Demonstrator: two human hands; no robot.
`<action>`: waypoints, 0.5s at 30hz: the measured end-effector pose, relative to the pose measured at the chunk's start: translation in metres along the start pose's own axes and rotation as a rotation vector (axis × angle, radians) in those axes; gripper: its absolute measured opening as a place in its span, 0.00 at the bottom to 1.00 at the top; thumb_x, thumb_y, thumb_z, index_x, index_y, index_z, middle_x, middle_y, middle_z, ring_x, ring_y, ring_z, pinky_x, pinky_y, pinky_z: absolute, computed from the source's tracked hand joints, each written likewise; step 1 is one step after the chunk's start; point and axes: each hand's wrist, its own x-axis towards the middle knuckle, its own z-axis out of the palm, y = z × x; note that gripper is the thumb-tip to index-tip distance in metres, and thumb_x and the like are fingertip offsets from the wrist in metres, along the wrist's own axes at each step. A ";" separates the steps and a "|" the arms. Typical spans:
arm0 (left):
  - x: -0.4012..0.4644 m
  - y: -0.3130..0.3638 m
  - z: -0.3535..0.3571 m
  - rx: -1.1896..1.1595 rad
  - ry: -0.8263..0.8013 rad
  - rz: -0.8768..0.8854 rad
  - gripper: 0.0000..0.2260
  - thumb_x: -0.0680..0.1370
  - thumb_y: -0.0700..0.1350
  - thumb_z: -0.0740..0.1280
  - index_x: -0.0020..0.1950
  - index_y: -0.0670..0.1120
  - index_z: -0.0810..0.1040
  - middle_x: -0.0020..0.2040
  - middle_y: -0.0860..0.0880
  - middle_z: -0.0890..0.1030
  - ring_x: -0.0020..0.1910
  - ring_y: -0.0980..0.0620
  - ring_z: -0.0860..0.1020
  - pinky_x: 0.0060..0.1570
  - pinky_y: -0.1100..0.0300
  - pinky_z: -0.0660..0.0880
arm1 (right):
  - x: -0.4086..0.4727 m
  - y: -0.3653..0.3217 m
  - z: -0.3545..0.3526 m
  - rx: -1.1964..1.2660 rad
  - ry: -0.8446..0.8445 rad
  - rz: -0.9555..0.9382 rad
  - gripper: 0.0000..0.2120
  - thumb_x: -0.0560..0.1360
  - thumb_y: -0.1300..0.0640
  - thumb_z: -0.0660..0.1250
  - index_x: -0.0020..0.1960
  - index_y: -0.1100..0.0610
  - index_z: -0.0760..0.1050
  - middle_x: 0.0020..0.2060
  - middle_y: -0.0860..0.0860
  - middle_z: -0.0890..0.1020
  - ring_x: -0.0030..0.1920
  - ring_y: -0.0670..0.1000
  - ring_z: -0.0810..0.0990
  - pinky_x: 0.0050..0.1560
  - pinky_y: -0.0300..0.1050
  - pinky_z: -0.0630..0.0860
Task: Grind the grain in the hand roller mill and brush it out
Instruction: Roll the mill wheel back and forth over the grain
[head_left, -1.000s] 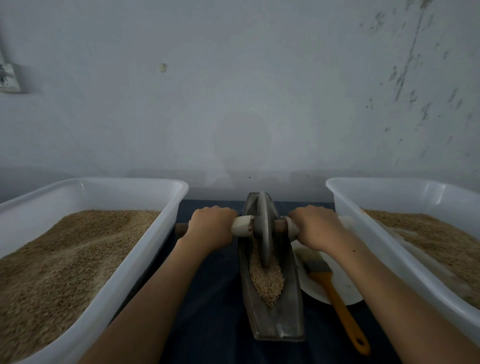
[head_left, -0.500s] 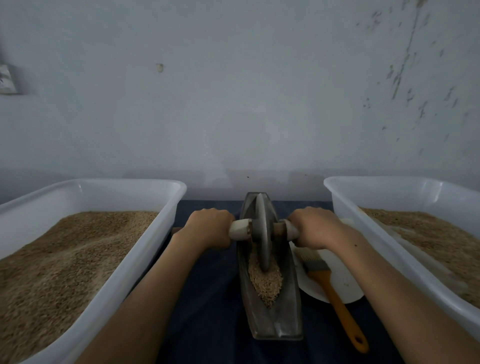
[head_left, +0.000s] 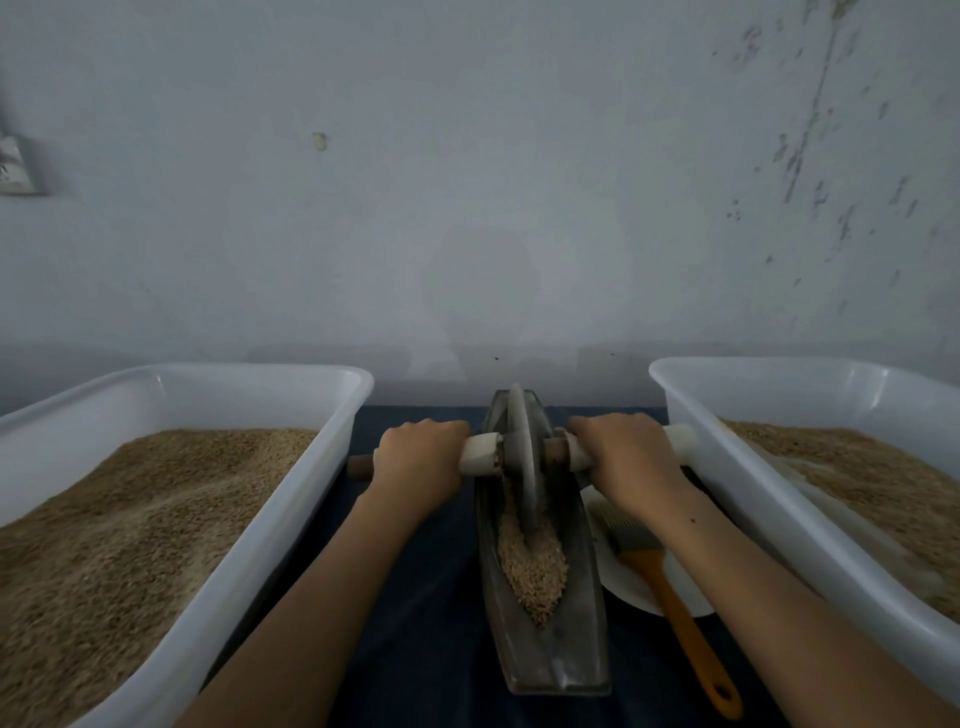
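Between two white tubs flanking the mill trough, left hand and right hand grip the axle handles, the upright wheel standing in tan grain.

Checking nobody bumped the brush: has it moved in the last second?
No. The brush still lies with its bristles on the plate, right of the trough.

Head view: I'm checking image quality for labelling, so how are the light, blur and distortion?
Head view: dim, bluish light; wide-angle bending curves the left bin and right bin outward; grain in the left bin smears near the lower corner; both hands and the mill wheel stay fairly sharp.
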 end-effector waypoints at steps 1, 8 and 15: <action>0.000 0.000 0.001 -0.003 0.011 -0.002 0.09 0.76 0.48 0.65 0.55 0.50 0.72 0.49 0.49 0.79 0.48 0.48 0.77 0.41 0.57 0.66 | -0.001 0.000 0.001 -0.002 0.013 -0.001 0.09 0.75 0.53 0.65 0.45 0.47 0.64 0.48 0.48 0.80 0.51 0.52 0.79 0.46 0.46 0.63; 0.002 -0.003 -0.004 0.005 -0.102 0.029 0.13 0.75 0.48 0.67 0.59 0.50 0.73 0.52 0.49 0.79 0.50 0.48 0.77 0.43 0.57 0.67 | 0.000 -0.001 -0.012 0.019 -0.173 0.015 0.05 0.75 0.56 0.65 0.50 0.50 0.73 0.50 0.50 0.80 0.51 0.53 0.78 0.46 0.45 0.67; 0.003 -0.003 -0.011 -0.001 -0.281 0.067 0.19 0.73 0.48 0.70 0.62 0.49 0.73 0.54 0.48 0.79 0.52 0.48 0.77 0.45 0.56 0.69 | 0.000 0.000 -0.027 0.048 -0.430 0.012 0.08 0.73 0.57 0.69 0.52 0.52 0.75 0.41 0.49 0.76 0.42 0.50 0.75 0.41 0.43 0.68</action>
